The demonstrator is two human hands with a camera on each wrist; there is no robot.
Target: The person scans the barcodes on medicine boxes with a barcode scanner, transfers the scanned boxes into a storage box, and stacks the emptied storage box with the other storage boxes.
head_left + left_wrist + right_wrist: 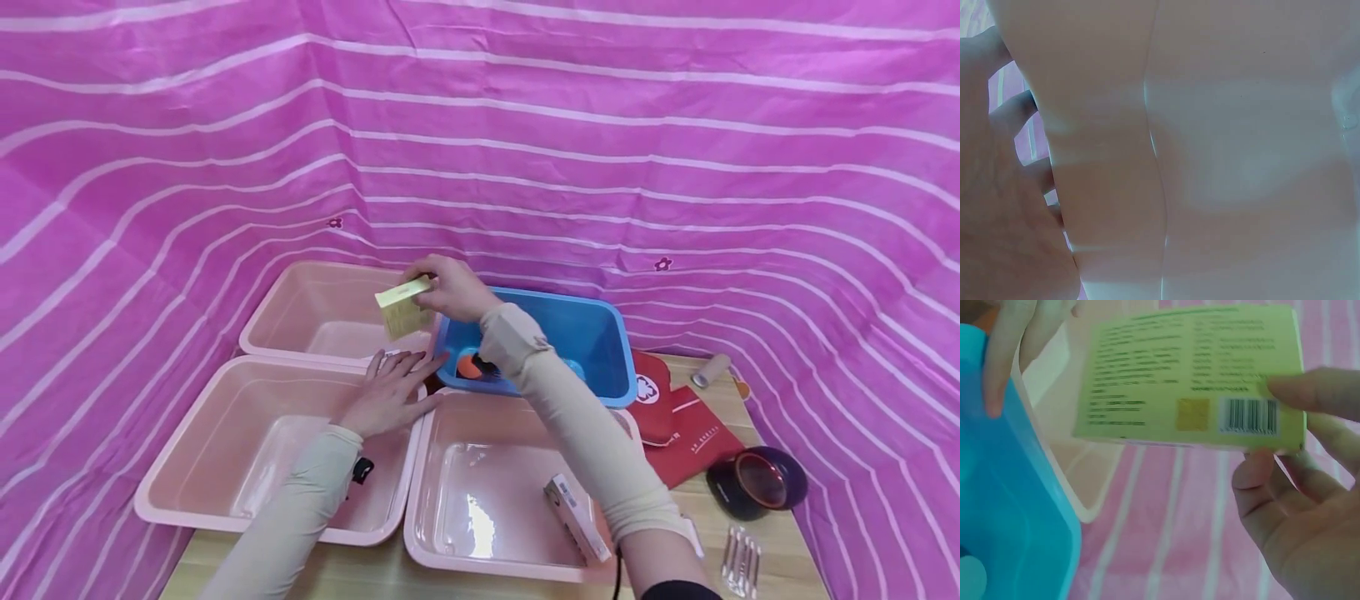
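My right hand (457, 290) pinches a pale yellow-green cardboard box (405, 310) by one end, above the far left pink bin (258, 346) and beside the blue bin (628, 350). In the right wrist view the box (1147, 381) shows printed lines and a barcode, with the thumb (1316, 392) on its face. My left hand (392, 396) rests with fingers spread over the back rim of the near left pink bin (161, 492). Its fingers (1016, 112) lie at that rim in the left wrist view. An orange and black object (472, 365) lies inside the blue bin.
The near right pink bin (420, 533) contains a slim white box (576, 518). On the wooden table (780, 546) at right are a red case (651, 400), a red pouch (693, 433), a dark round bowl (757, 481) and forks (741, 562). Pink striped cloth (525, 150) surrounds the table.
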